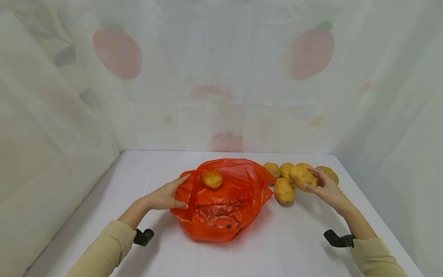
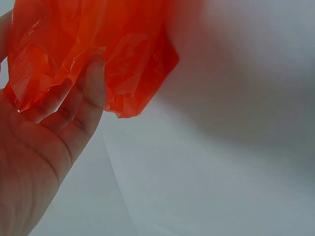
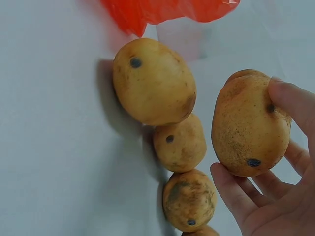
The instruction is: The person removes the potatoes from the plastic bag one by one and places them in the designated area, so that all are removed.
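Note:
A red plastic bag (image 1: 221, 215) with a printed smiling face lies spread on the table, its mouth gaping. One potato (image 1: 212, 179) is inside it. My left hand (image 1: 165, 197) grips the bag's left edge, with the fingers against the film in the left wrist view. On the right, my right hand (image 1: 330, 192) holds a potato (image 3: 252, 123) between thumb and fingers, lifted beside the others. Several more potatoes sit close by, among them a large one (image 3: 153, 81) nearest the bag and a darker-patched one (image 3: 189, 200).
A white cloth covers the table (image 1: 277, 242). Pale curtains with faded fruit prints stand behind it and along both sides. Another potato (image 1: 328, 175) lies just behind my right hand, near the table's right edge.

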The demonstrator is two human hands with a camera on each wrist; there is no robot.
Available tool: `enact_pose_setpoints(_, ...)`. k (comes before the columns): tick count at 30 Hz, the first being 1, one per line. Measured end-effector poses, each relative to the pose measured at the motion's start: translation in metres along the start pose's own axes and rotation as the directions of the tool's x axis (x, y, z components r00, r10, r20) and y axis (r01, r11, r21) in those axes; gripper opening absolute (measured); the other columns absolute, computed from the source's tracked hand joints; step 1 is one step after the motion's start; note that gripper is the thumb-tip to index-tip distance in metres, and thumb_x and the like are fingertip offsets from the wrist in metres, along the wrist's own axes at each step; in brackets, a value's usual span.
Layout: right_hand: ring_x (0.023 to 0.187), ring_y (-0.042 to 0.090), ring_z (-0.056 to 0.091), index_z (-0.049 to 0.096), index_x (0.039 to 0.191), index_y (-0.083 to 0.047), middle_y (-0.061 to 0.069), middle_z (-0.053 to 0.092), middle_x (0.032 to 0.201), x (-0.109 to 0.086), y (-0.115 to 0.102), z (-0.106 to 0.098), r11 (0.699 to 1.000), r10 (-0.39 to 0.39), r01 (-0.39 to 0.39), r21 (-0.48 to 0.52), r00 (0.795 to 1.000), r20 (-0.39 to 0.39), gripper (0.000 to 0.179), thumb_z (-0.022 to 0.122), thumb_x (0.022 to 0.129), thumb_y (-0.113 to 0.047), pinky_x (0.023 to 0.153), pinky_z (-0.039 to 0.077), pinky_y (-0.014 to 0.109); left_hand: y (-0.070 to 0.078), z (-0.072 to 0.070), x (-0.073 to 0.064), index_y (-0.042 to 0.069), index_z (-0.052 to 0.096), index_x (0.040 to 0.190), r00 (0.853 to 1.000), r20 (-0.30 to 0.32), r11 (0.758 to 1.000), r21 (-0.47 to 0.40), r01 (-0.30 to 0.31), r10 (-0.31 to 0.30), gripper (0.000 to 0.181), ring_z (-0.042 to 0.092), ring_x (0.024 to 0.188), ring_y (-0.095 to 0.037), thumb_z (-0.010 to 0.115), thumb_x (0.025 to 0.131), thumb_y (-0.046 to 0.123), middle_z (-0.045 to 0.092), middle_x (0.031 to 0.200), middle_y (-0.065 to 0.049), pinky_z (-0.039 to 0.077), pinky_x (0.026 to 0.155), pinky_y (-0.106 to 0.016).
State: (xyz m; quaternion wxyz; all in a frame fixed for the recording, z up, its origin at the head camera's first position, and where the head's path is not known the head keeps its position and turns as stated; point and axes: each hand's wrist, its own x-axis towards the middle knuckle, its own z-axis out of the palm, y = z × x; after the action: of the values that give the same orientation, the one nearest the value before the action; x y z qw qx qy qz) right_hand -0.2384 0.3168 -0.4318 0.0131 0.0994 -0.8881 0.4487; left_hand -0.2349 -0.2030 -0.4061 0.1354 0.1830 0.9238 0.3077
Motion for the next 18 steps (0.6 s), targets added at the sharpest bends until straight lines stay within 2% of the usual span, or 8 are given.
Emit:
enact_pose_setpoints(5, 0.118, 0.045, 0.04, 0.025, 0.144, -0.005, 0.029, 0.032, 0.139, -0.003, 0.006, 0.001, 1.0, 0.022, -0.022, 0.0, 1.0, -0.01, 0.073, 0.06, 0.088, -0.035, 0.091, 0.041, 0.051, -0.001, 0.0, 0.0, 0.016, 0.02, 0.148, 1.0, -0.003, 1.0, 0.004, -0.008, 0.008, 0.093, 0.036, 0.125, -0.03, 0.075, 0.074, 0.027, 0.034, 0.143, -0.01, 0.044, 0.094, -0.05)
enact_pose_setpoints(11, 0.115, 0.045, 0.041, 0.025, 0.143, -0.005, 0.031, 0.03, 0.139, -0.006, 0.017, 0.003, 0.999, 0.045, -0.045, 0.01, 0.999, 0.0, 0.072, 0.061, 0.088, -0.035, 0.087, 0.044, 0.047, -0.001, 0.0, 0.0, 0.017, 0.019, 0.148, 1.0, -0.007, 1.0, 0.005, -0.014, 0.014, 0.093, 0.036, 0.126, -0.031, 0.075, 0.074, 0.027, 0.033, 0.144, -0.011, 0.043, 0.095, -0.051)
enact_pose_setpoints(18, 0.116, 0.048, 0.039, 0.025, 0.143, -0.005, 0.031, 0.028, 0.139, -0.01, 0.026, 0.006, 0.997, 0.07, -0.07, 0.011, 0.997, 0.012, 0.072, 0.061, 0.088, -0.034, 0.085, 0.045, 0.049, -0.001, 0.0, -0.001, 0.016, 0.018, 0.148, 1.0, -0.008, 1.0, 0.01, -0.017, 0.017, 0.093, 0.035, 0.127, -0.031, 0.075, 0.075, 0.027, 0.033, 0.144, -0.011, 0.041, 0.097, -0.051)
